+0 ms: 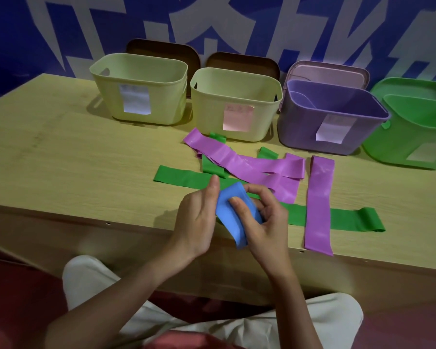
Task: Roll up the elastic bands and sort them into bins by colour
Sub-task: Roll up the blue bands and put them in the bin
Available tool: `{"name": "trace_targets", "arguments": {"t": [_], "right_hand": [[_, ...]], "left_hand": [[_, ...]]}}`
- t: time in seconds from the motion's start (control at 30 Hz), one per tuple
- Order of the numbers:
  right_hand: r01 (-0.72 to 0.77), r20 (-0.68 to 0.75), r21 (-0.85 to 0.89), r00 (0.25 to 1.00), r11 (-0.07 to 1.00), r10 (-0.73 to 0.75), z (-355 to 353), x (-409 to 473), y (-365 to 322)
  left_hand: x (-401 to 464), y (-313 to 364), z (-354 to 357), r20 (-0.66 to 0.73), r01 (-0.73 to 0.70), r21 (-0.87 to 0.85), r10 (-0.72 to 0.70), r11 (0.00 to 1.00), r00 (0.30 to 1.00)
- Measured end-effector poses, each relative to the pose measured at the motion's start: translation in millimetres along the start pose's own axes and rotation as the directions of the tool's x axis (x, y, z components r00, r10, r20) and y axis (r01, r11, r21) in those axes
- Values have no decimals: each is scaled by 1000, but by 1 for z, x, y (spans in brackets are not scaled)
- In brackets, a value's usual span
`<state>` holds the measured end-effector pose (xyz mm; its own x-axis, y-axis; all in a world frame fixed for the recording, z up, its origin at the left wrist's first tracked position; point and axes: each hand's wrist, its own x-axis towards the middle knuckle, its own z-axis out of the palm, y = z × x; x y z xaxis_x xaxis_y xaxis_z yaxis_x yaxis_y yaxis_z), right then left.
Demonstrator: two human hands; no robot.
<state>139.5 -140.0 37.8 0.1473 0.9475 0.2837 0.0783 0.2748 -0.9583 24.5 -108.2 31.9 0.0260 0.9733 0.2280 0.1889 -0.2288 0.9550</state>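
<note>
Blue flat rubber elastic band (230, 217), partly rolled, held just above the near edge of the pale wooden table (61, 157). Gripped by both: left hand (199, 217) curled against its left side, thumb raised; right hand (267, 222) pinching the roll with fingertips (234, 201) on top, loose tail hanging below. Just beyond, spread on the table: long green elastic bands (350, 219) crossed by purple elastic bands (319, 205), overlapping in a loose heap. Farther back, lined in a row: two pale yellow plastic bins (139, 71), then a purple plastic bin (332, 127), then a green plastic bin (413, 137), each with a paper label on its front.
</note>
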Motion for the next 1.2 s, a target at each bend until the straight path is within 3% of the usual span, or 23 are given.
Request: {"name": "trace_targets", "arguments": {"t": [0.07, 0.17, 0.33, 0.4, 0.5, 0.57, 0.73, 0.9, 1.0, 1.07, 1.2], "right_hand": [[-6, 3, 3, 1000, 1000, 6, 0, 1, 0], [-16, 37, 29, 999, 999, 15, -2, 1, 1], [-28, 106, 34, 994, 999, 24, -8, 3, 2], [-26, 138, 12, 990, 1000, 24, -8, 5, 1], [-5, 157, -9, 988, 1000, 6, -7, 7, 2], [28, 140, -28, 990, 999, -24, -8, 8, 2], [41, 113, -56, 993, 998, -34, -10, 7, -1], [2, 90, -113, 996, 994, 8, -8, 6, 7], [2, 78, -106, 997, 994, 6, -9, 8, 11], [-1, 72, -99, 997, 995, 9, -9, 9, 13], [-39, 100, -14, 994, 999, 40, -6, 7, 13]], "left_hand": [[-1, -5, 0, -5, -60, 75, 61, 995, 998], [2, -4, 1, -17, -57, 55, 58, 997, 998], [6, -2, 2, -35, 57, -20, -58, 998, 998], [8, 1, 3, -22, 178, -76, -180, 981, 983], [10, 10, 1, 119, 407, -277, -389, 871, 914], [9, 14, -1, 246, 464, -342, -398, 817, 884], [13, 12, -8, 365, 507, -223, -411, 832, 835], [12, 6, -6, 221, 392, -46, -373, 919, 901], [3, -1, -4, 172, 135, 12, -135, 991, 976], [-1, -7, -4, 141, 10, 51, -17, 999, 990], [0, -7, -1, 81, 15, 16, -16, 1000, 997]]}}
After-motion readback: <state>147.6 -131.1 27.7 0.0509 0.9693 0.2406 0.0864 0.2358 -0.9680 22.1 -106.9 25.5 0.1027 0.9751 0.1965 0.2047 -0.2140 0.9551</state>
